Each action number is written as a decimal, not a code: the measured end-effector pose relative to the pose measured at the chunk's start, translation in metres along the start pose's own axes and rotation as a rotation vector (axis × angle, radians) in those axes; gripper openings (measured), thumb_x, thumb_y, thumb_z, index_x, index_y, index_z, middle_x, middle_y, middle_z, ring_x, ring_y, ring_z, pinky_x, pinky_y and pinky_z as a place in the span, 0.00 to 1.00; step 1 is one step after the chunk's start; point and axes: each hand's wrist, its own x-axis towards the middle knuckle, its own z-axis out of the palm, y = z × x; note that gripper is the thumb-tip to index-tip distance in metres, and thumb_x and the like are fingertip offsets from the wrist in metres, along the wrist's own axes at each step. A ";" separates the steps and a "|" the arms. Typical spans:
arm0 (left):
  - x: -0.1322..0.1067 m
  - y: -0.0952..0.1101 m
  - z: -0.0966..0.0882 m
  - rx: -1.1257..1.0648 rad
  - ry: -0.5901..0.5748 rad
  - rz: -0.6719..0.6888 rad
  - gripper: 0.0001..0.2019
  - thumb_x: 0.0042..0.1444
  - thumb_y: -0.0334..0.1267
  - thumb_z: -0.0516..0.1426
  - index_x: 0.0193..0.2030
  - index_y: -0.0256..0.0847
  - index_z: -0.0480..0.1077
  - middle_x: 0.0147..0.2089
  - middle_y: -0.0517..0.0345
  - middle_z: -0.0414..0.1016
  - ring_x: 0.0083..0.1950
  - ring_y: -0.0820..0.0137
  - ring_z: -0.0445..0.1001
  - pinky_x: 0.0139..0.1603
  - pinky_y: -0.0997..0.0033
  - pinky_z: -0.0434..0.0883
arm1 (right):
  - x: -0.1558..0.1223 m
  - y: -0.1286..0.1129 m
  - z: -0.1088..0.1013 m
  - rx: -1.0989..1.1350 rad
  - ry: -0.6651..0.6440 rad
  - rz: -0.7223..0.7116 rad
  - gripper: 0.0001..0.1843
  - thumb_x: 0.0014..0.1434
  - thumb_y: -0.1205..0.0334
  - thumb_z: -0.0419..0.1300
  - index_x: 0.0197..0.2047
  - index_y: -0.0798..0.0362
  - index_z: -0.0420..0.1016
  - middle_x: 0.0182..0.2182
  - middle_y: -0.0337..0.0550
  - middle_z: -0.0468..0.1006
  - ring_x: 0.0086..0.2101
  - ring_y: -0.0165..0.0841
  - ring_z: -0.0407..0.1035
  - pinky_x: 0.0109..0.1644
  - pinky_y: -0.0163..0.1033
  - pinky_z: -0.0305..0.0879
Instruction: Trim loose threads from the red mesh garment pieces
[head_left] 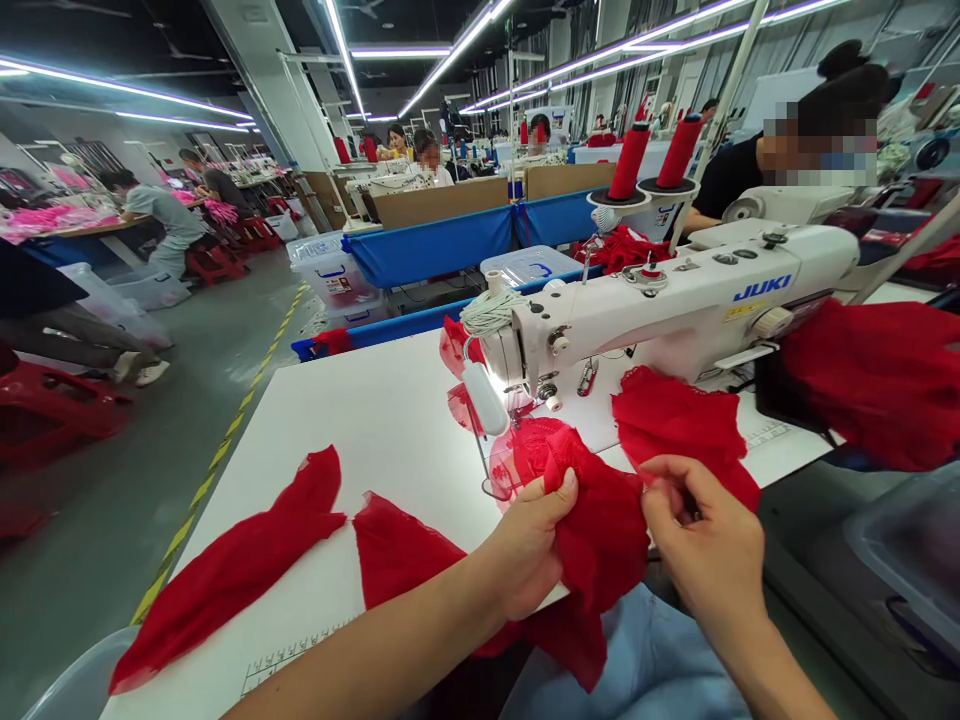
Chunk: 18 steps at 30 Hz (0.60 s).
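Observation:
Red sheer fabric with a lace part hangs between my hands in front of the sewing machine. My left hand is closed on it, thumb on top near the lace. At the fabric's right edge, my right hand pinches with thumb and forefinger; the fingertips partly hide what they grip. Lace reaches back toward the needle area, where the machine's lamp shines. Behind my right hand lies another red fabric piece on the table.
Red cut pieces lie on the white table at left. Red thread cones stand behind the machine. A small thread snipper rests by the machine bed. More red fabric is heaped at right. A co-worker sits beyond.

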 end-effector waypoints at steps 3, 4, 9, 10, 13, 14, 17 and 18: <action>0.000 0.001 -0.002 -0.007 0.000 0.000 0.10 0.58 0.40 0.61 0.40 0.34 0.76 0.39 0.48 0.81 0.43 0.63 0.79 0.52 0.63 0.72 | 0.003 -0.003 -0.004 0.058 0.030 -0.073 0.06 0.59 0.65 0.56 0.36 0.51 0.76 0.23 0.35 0.72 0.20 0.27 0.63 0.23 0.32 0.60; -0.001 0.002 -0.001 0.004 -0.005 0.002 0.10 0.57 0.40 0.61 0.40 0.34 0.76 0.39 0.48 0.81 0.43 0.63 0.79 0.52 0.64 0.72 | 0.003 -0.004 -0.004 0.082 0.004 -0.126 0.07 0.61 0.64 0.56 0.37 0.51 0.76 0.24 0.36 0.72 0.21 0.27 0.64 0.24 0.32 0.60; -0.005 0.000 0.003 0.076 -0.122 0.054 0.16 0.53 0.47 0.65 0.40 0.35 0.77 0.41 0.47 0.81 0.44 0.63 0.79 0.48 0.67 0.73 | -0.003 -0.004 0.007 0.026 -0.030 -0.261 0.04 0.63 0.63 0.58 0.39 0.53 0.73 0.25 0.37 0.69 0.24 0.29 0.66 0.28 0.32 0.64; -0.005 -0.002 0.004 0.087 -0.139 0.073 0.17 0.51 0.47 0.66 0.41 0.34 0.77 0.40 0.47 0.81 0.44 0.62 0.79 0.47 0.68 0.73 | -0.005 -0.003 0.011 -0.018 -0.016 -0.281 0.04 0.64 0.63 0.58 0.38 0.53 0.73 0.26 0.38 0.70 0.24 0.29 0.66 0.28 0.33 0.64; -0.004 -0.007 0.004 0.092 -0.086 0.129 0.14 0.48 0.42 0.68 0.38 0.34 0.78 0.36 0.50 0.81 0.40 0.64 0.79 0.45 0.69 0.73 | -0.008 0.000 0.016 -0.167 0.019 -0.358 0.05 0.64 0.63 0.57 0.36 0.53 0.73 0.26 0.39 0.72 0.24 0.29 0.67 0.28 0.34 0.62; -0.003 -0.009 0.004 0.083 -0.052 0.134 0.13 0.47 0.41 0.69 0.37 0.34 0.78 0.34 0.51 0.81 0.38 0.65 0.79 0.44 0.69 0.72 | -0.008 0.000 0.016 -0.178 0.023 -0.362 0.06 0.64 0.64 0.57 0.35 0.54 0.73 0.25 0.39 0.72 0.24 0.29 0.67 0.28 0.34 0.62; -0.001 -0.011 0.004 0.061 0.018 0.097 0.15 0.44 0.41 0.70 0.36 0.34 0.78 0.32 0.51 0.81 0.36 0.64 0.79 0.42 0.68 0.72 | -0.005 -0.002 0.011 -0.043 -0.001 -0.260 0.07 0.62 0.65 0.57 0.32 0.53 0.73 0.21 0.35 0.70 0.20 0.27 0.65 0.24 0.31 0.63; -0.001 -0.011 0.004 0.054 0.022 0.084 0.15 0.43 0.41 0.70 0.36 0.35 0.77 0.33 0.51 0.81 0.36 0.64 0.79 0.41 0.68 0.72 | -0.004 -0.003 0.009 0.021 -0.027 -0.212 0.07 0.62 0.64 0.57 0.32 0.52 0.73 0.21 0.35 0.70 0.20 0.27 0.65 0.23 0.31 0.63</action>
